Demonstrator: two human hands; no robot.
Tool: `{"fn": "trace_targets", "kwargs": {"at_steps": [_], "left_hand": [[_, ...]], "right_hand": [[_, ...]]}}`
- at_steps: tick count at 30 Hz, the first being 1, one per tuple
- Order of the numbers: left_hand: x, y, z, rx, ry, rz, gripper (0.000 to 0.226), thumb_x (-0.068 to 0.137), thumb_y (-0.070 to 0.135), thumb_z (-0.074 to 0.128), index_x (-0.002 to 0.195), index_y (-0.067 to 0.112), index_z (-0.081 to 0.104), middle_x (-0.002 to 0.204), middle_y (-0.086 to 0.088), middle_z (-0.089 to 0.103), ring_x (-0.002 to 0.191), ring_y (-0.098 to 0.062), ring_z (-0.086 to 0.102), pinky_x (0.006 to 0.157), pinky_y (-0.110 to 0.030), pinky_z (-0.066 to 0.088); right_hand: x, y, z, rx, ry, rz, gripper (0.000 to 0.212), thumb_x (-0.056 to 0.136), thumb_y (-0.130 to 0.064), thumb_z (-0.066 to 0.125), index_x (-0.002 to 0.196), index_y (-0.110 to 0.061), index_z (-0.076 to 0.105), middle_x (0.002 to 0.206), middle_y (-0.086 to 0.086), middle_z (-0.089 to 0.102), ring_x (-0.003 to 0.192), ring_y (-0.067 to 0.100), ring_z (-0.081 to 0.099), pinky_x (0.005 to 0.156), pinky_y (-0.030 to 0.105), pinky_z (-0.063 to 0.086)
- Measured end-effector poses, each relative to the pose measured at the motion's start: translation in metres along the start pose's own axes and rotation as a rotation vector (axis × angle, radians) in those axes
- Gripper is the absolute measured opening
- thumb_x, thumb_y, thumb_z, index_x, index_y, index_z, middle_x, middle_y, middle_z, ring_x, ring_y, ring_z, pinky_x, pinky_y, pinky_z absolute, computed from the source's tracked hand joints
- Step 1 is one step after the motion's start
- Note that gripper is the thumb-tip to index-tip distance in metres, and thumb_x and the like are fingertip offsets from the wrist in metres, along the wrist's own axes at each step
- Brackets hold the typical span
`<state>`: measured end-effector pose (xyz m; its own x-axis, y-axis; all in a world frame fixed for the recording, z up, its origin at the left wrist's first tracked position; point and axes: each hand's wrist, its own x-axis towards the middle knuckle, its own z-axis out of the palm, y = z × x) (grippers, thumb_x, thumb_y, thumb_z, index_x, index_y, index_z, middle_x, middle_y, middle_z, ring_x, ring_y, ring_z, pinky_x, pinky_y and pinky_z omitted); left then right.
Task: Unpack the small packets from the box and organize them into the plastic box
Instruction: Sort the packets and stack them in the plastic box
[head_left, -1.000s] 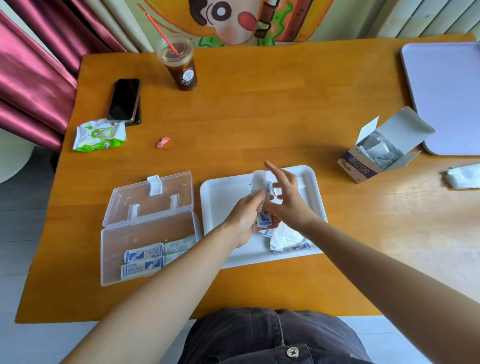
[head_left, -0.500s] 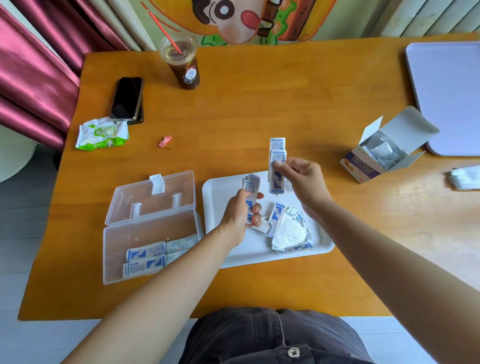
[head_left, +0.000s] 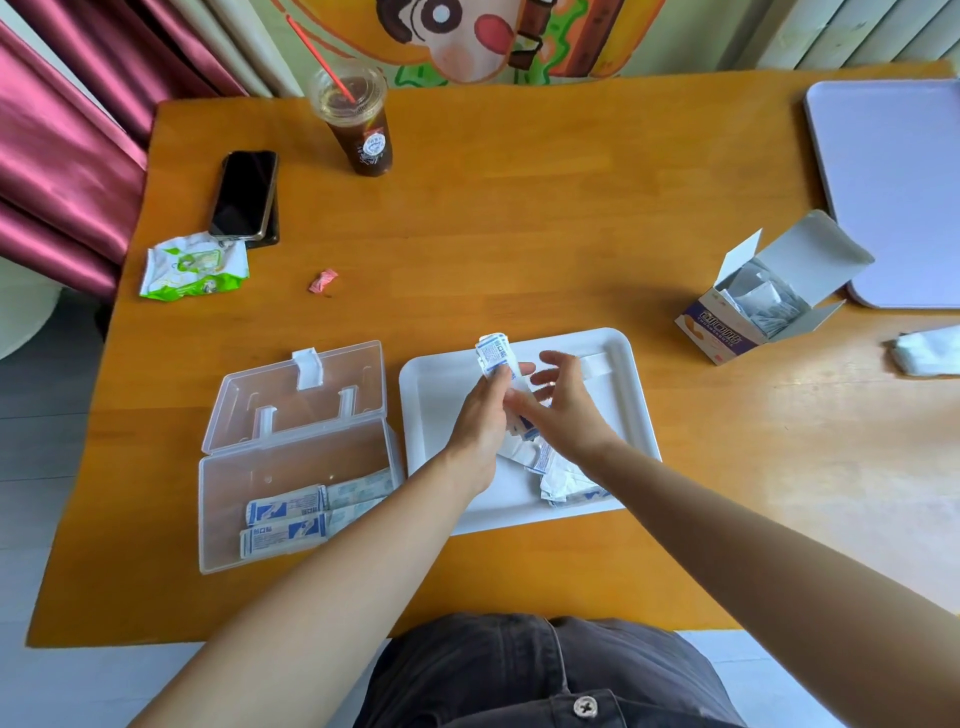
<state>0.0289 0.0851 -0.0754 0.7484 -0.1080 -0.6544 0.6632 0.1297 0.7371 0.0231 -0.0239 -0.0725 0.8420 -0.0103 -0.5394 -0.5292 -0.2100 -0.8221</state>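
Over the white tray (head_left: 618, 364), my left hand (head_left: 480, 421) grips a small stack of blue-and-white packets (head_left: 493, 356), held upright. My right hand (head_left: 558, 402) is right beside it with fingers spread and relaxed, touching the stack's lower part. A loose pile of packets (head_left: 558, 478) lies on the tray under my right wrist. The clear plastic box (head_left: 291, 483) stands open to the left, with several packets (head_left: 285, 522) laid flat in its near part. The opened cardboard box (head_left: 748, 317) sits at the right with packets inside.
A phone (head_left: 244, 195), a green wrapper (head_left: 192, 265) and a small pink scrap (head_left: 323, 280) lie at the left. An iced drink cup with a straw (head_left: 358, 122) stands at the back. A lilac tray (head_left: 898, 176) and white tissue (head_left: 930, 351) are at the right.
My right hand, which held packets raised above the tray, has come down to my left hand; the packets are now together in the left hand's stack.
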Motion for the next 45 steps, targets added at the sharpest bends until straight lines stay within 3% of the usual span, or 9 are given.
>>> {"fn": "trace_targets", "kwargs": {"at_steps": [3,6,8,11,23,28,34,39,45], "left_hand": [[0.004,-0.002,-0.003,0.13,-0.053,0.006,0.033,0.092,0.042,0.044,0.112,0.032,0.068,0.12,-0.006,0.062,0.099,-0.01,0.063,0.077,-0.021,0.045],[0.009,-0.003,-0.009,0.217,0.03,0.033,0.028,0.088,0.03,0.06,0.116,0.026,0.059,0.12,-0.002,0.056,0.106,-0.014,0.054,0.075,-0.014,0.041],[0.016,-0.004,-0.022,0.428,0.099,0.153,0.038,0.087,0.016,0.066,0.122,0.023,0.055,0.118,-0.002,0.049,0.106,-0.016,0.05,0.076,-0.014,0.039],[0.029,-0.007,-0.038,0.835,0.145,0.269,0.038,0.081,0.01,0.069,0.115,0.024,0.061,0.111,-0.003,0.046,0.101,-0.019,0.053,0.083,-0.021,0.042],[0.042,-0.015,-0.041,1.003,0.138,0.26,0.03,0.082,0.007,0.066,0.109,0.018,0.066,0.105,-0.003,0.045,0.075,-0.017,0.055,0.078,-0.02,0.043],[0.043,-0.018,-0.03,0.967,0.055,0.282,0.034,0.078,0.004,0.066,0.11,0.018,0.064,0.105,0.001,0.044,0.067,-0.012,0.053,0.072,-0.016,0.04],[0.043,-0.02,-0.029,1.005,0.063,0.304,0.021,0.084,0.012,0.066,0.104,0.016,0.066,0.097,0.002,0.05,0.071,-0.012,0.052,0.067,-0.017,0.035],[0.041,-0.017,-0.032,1.0,0.139,0.378,0.013,0.088,0.01,0.059,0.096,0.013,0.068,0.088,-0.005,0.065,0.071,-0.017,0.053,0.064,-0.027,0.04],[0.029,-0.01,-0.031,0.962,0.113,0.342,0.021,0.097,0.012,0.042,0.113,0.015,0.056,0.082,-0.006,0.066,0.075,-0.024,0.061,0.066,-0.034,0.048]], "right_hand": [[0.001,0.0,-0.007,-0.018,-0.167,-0.013,0.007,0.091,-0.015,0.061,0.094,-0.01,0.059,0.076,0.001,0.059,0.068,0.011,0.062,0.063,0.026,0.047],[0.019,0.002,-0.023,-0.531,0.0,-0.277,0.025,0.087,-0.015,0.063,0.065,-0.018,0.051,0.064,0.001,0.053,0.069,0.03,0.054,0.057,0.026,0.033],[0.031,0.0,-0.033,-0.896,0.052,-0.434,0.008,0.087,-0.016,0.063,0.081,-0.017,0.069,0.076,0.004,0.06,0.083,0.029,0.055,0.06,0.03,0.034],[0.046,0.0,-0.033,-1.074,0.049,-0.504,0.02,0.089,-0.019,0.061,0.103,-0.024,0.074,0.091,0.004,0.063,0.099,0.025,0.051,0.062,0.028,0.032],[0.052,0.034,-0.044,-0.938,0.05,-0.323,0.053,0.069,-0.028,0.081,0.117,-0.017,0.062,0.109,0.007,0.051,0.081,0.021,0.056,0.063,0.03,0.045],[0.054,0.036,-0.036,-0.662,-0.007,-0.307,0.039,0.071,-0.007,0.077,0.109,-0.009,0.064,0.101,0.008,0.05,0.06,-0.001,0.044,0.07,0.016,0.04],[0.06,0.034,-0.032,-0.661,0.033,-0.258,0.019,0.076,-0.001,0.067,0.093,-0.008,0.069,0.091,0.004,0.05,0.074,0.015,0.048,0.065,0.015,0.033],[0.055,0.034,-0.032,-0.63,0.035,-0.326,0.009,0.079,-0.009,0.07,0.088,-0.009,0.069,0.08,-0.001,0.053,0.062,0.006,0.045,0.058,0.013,0.034],[0.044,0.028,-0.028,-0.632,0.018,-0.328,0.007,0.088,-0.02,0.062,0.089,-0.013,0.061,0.076,0.001,0.066,0.069,0.02,0.058,0.062,0.034,0.046]]}}
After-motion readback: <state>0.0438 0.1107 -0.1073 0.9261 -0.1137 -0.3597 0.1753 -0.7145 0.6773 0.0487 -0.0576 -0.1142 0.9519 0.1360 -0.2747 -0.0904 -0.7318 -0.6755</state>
